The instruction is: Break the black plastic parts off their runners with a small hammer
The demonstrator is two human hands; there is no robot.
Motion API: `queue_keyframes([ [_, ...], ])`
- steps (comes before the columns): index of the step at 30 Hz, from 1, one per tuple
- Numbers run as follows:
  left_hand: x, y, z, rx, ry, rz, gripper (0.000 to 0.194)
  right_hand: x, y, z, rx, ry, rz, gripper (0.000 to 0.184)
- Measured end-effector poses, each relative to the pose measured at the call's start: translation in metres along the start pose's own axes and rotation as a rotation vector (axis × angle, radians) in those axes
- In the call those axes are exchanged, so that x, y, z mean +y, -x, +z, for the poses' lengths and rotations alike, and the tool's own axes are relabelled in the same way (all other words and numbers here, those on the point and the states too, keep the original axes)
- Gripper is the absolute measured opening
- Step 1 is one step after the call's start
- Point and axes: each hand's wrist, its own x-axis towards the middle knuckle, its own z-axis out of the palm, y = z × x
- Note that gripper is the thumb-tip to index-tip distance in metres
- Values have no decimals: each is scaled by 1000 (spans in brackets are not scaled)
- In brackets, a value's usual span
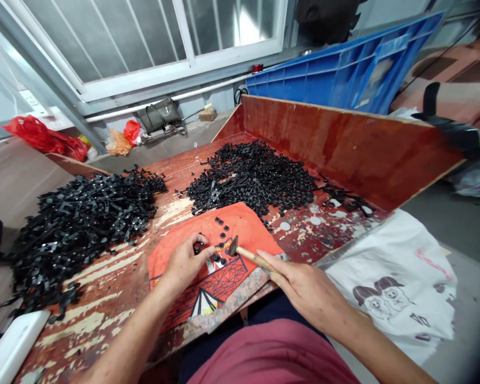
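Cool, fairly bright light is spreading evenly over the tabletop (104,285) — a white glare is burning out one patch of the window (185,32). Highlights are glinting across the left black heap (92,213). The hammer (251,257) is showing fairly clearly, while wide-angle distortion is stretching the blue crate (328,74) and the right edge is blurring.

Hammer handle (253,257) looks like smooth, bare wood, and the hammer head (233,246) is dull metal. Orange cloth (220,280) is matt, kinda soft-looking. Bench (176,214) is glossy wood, scuffed rough in patches. Black pieces (252,176) look like shiny plastic; crate (324,80) is plastic too.
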Motion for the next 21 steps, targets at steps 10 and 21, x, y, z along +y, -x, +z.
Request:
queue_keyframes([
  [10,-11,-5,2,10,58,-42,26,-2,-1,-1,-29,-2,17,56],
  [21,-3,-3,3,91,-76,-5,24,-1,-2,0,-80,-32,34,55],
])
